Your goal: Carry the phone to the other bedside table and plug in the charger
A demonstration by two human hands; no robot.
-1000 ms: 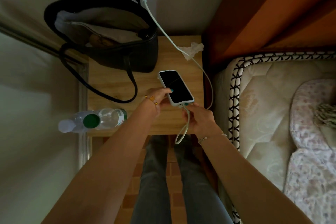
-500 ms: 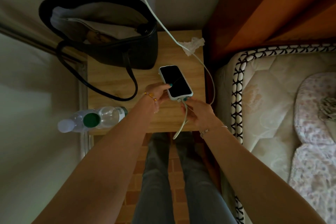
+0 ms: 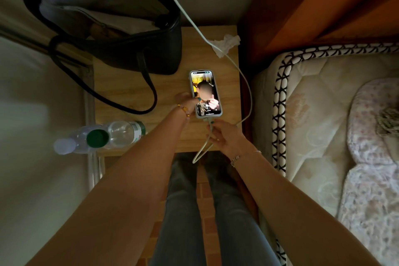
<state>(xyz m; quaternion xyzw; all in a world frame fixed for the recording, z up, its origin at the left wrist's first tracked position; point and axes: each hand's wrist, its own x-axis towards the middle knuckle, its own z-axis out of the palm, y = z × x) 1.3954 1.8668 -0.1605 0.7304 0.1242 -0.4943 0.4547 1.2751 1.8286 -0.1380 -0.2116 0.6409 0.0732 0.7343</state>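
Observation:
The phone (image 3: 205,93) in a pale case is over the wooden bedside table (image 3: 121,93), screen lit with a lock-screen picture. My left hand (image 3: 185,101) grips its left edge. My right hand (image 3: 224,136) pinches the white charger cable (image 3: 246,84) right at the plug, which sits in the phone's bottom port. The cable loops below my hand past the table's front edge, then runs up the right side to the wall at the top.
A black handbag (image 3: 129,36) fills the table's back left, its strap lying across the wood. A crumpled tissue (image 3: 226,44) lies at the back right. A plastic bottle (image 3: 101,137) with green cap lies at the front left corner. The bed mattress (image 3: 313,114) is on the right.
The phone's screen has gone from dark to lit. The phone has turned straighter and the plug now sits in its port. The view has shifted slightly.

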